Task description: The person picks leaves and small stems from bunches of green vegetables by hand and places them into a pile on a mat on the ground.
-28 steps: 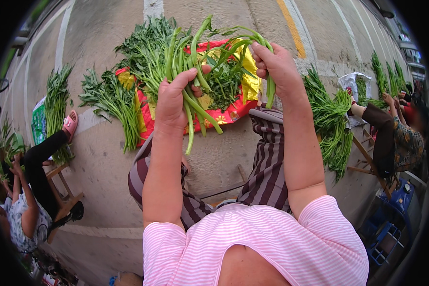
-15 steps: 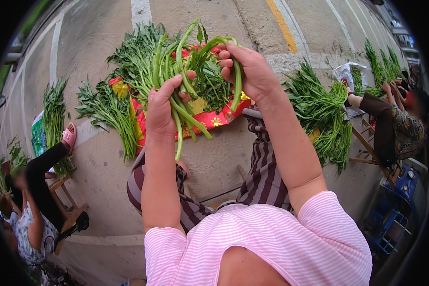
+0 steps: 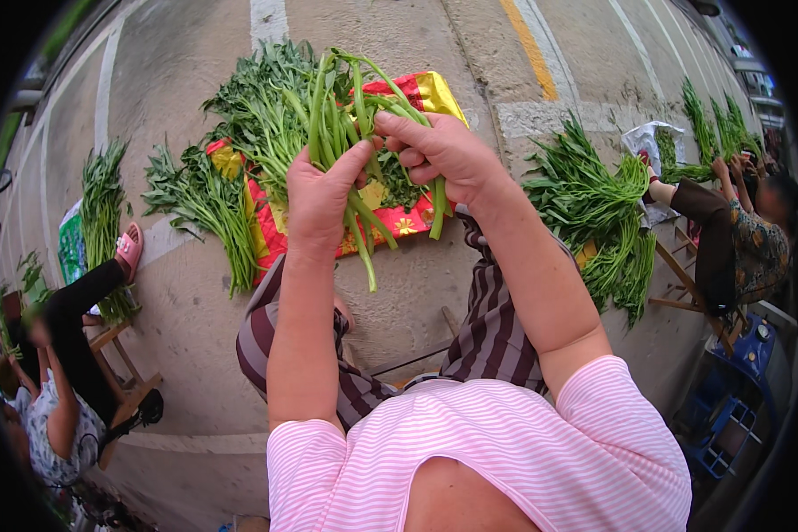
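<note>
My left hand (image 3: 324, 191) is closed round a bundle of thick green water spinach stems (image 3: 325, 124), their cut ends hanging below the fist. Close beside it, my right hand (image 3: 448, 158) grips more stems of the same kind, which arch over from the bundle and drop past the palm. The fingertips of both hands nearly meet; whether they touch I cannot tell. Under and beyond the hands, a red and yellow patterned sheet (image 3: 439, 91) lies on the ground. A large leafy heap (image 3: 262, 97) rests on its left part, and loose leaves (image 3: 397, 182) lie on it between my hands.
To the left is a smaller leafy bunch (image 3: 208, 217); a big pile of greens (image 3: 585, 182) lies at the right. Two seated people, on wooden stools (image 3: 131, 403) at either side, have greens near them. A blue vehicle (image 3: 727, 417) stands at the lower right.
My right hand has come down and left, close to my left hand. The left hand has shifted slightly right, and the arched stems are drawn in nearer the bundle.
</note>
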A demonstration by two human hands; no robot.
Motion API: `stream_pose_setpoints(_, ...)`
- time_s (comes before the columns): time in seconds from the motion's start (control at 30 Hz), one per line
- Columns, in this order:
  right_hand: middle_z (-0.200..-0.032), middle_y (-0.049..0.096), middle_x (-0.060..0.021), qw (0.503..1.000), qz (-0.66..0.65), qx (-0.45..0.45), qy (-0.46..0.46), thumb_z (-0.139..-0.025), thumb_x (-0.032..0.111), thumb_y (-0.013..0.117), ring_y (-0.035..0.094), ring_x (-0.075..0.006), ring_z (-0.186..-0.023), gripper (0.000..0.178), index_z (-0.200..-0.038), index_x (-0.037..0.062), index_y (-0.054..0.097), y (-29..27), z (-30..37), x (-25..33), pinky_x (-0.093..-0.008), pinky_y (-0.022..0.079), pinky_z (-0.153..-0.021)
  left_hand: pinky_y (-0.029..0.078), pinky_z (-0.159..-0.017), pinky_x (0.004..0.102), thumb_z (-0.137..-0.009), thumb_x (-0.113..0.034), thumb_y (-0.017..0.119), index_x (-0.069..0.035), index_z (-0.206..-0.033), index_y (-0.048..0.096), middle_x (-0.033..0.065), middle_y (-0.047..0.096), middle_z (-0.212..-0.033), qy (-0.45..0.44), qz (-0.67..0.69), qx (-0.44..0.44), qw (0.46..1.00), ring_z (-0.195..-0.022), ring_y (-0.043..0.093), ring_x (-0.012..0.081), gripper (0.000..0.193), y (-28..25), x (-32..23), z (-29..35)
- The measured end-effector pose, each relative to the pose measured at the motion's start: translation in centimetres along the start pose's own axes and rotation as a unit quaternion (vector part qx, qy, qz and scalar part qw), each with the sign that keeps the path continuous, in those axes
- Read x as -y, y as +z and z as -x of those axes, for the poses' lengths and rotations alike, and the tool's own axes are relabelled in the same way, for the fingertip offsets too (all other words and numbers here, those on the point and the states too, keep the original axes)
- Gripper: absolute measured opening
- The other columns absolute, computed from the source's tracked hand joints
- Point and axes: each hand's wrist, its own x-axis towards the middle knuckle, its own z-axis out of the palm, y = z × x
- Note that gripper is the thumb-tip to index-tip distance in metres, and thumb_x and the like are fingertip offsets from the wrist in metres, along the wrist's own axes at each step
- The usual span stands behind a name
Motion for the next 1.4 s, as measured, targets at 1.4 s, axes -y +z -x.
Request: stream_pose_setpoints(1.4, -0.100, 0.066, -0.0137, 0.976, -0.208, -0.047, -0.050, -0.099, 0.022, 0.049, 0.066, -0.0226, -0.089, 0.027, -0.109, -0.0022, 0.057, -0.2, -1.5, -1.8, -0.0362, 0.055, -0.077, 0.053, -0.076, 0.0246, -0.083, 0.001, 0.067, 0.002, -0.111, 0.063, 0.0056, 0.069, -0.099, -0.021, -0.095, 0.072, 0.993, -0.087, 0.064, 0.0102, 0.029, 1.2, 0.2, 0.8)
